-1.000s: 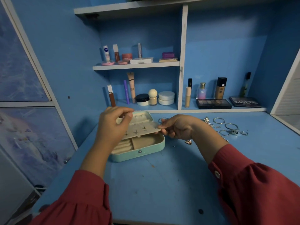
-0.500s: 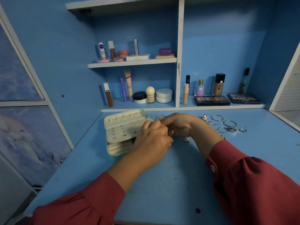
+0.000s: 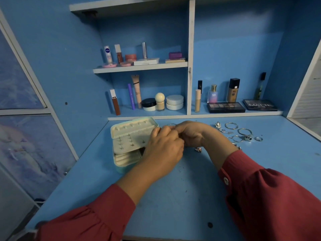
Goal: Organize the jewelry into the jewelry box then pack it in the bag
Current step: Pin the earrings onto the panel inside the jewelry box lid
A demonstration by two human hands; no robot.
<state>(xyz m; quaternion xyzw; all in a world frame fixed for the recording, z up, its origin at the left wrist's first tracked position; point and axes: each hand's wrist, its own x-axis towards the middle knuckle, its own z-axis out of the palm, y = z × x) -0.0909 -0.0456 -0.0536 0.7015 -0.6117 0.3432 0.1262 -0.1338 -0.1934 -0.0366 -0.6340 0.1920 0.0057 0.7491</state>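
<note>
A mint jewelry box (image 3: 133, 122) lies open at the back left of the blue desk (image 3: 173, 197), its cream lid raised. Its cream earring panel (image 3: 127, 142) holds several small studs. My left hand (image 3: 163, 146) reaches across the box's right end with curled fingers. My right hand (image 3: 192, 133) meets it there, fingertips pinched against the left fingers on something small that the fingers hide. Loose silver rings (image 3: 231, 125), a bangle (image 3: 244, 131) and a dark-stone ring (image 3: 248, 137) lie to the right. A small charm (image 3: 198, 149) sits under my right wrist. No bag is in view.
Shelves behind the desk carry cosmetics: tubes and jars (image 3: 149, 104) on the left, bottles (image 3: 233, 90) and two eyeshadow palettes (image 3: 225, 107) on the right. A white panel (image 3: 305, 80) borders the desk on the right, and its front edge lies near my sleeves.
My left hand has left the raised earring panel and crossed to my right hand's fingertips. The panel has dropped lower over the box. The view has shifted slightly.
</note>
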